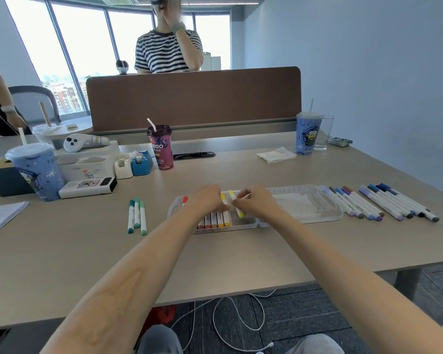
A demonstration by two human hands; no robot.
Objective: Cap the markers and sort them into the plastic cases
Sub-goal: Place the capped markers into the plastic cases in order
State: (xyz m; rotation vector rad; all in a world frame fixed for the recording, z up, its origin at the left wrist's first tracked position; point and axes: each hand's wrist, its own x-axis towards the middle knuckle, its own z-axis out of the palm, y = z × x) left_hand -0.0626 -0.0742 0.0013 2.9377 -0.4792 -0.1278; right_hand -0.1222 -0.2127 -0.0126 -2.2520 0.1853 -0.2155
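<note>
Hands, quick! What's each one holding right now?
Left hand: fingertips at the yellow marker, above the case; whether it grips cannot be told.
Right hand: pinches the yellow marker.

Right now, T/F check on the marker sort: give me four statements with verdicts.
1. The right hand holds a yellow marker. True.
2. The three green markers lie inside the case. False: they lie on the table, left of the case.
3. Warm-coloured markers lie side by side in the case. True.
4. The blue and purple markers are stacked left of the case. False: they lie in a row on the table, far to its right.
</note>
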